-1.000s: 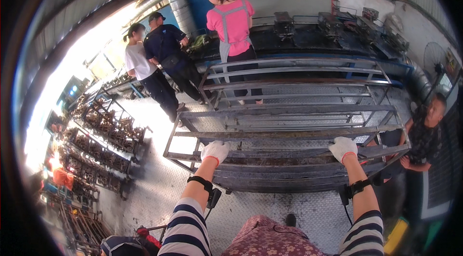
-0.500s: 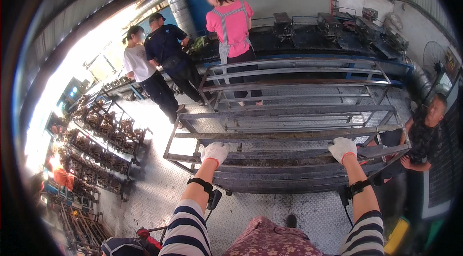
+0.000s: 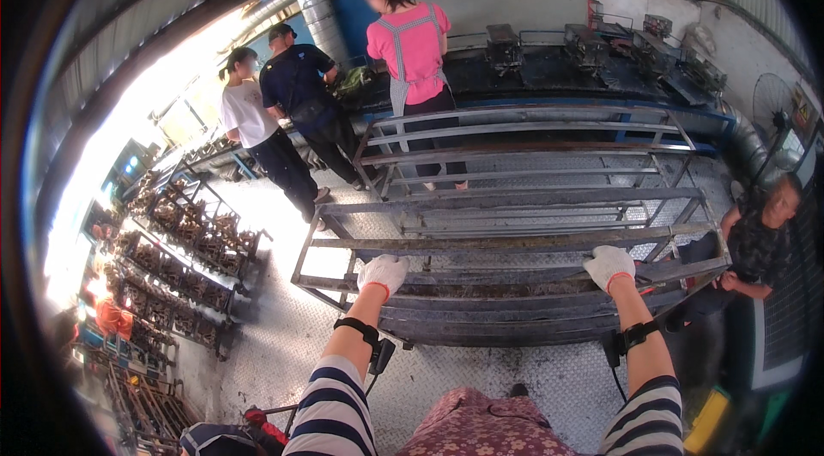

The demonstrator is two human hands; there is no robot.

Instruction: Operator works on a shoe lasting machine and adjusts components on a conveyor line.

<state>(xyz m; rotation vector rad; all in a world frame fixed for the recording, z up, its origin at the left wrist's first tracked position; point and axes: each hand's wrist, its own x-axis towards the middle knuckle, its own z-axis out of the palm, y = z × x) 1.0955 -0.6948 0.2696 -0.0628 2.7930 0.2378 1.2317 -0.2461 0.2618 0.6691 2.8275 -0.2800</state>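
Note:
Both my hands wear white knitted gloves with red cuffs and are closed on a long metal rack [image 3: 489, 242] in front of me. Toward the rack's left end, my left hand [image 3: 382, 272] is wrapped over a rail. My right hand [image 3: 610, 266] grips it toward the right end, my arms stretched forward. The fingertips of both hands are partly hidden behind the gloves. Several parallel bars of the rack, dark and worn, run left to right, and nothing lies on those between my hands.
Another metal rack [image 3: 532, 148] stands just beyond. Three people work along a dark bench [image 3: 549, 78] with box-shaped machines. A person in dark clothes [image 3: 766, 233] is close by the rack's right end. Loaded shelves of metal parts [image 3: 184, 228] stand left, on a patterned metal floor [image 3: 481, 370].
The person at the right has shifted a little and brought their hands together. My hands and the rack look the same, while my foot shows slightly less below the rack.

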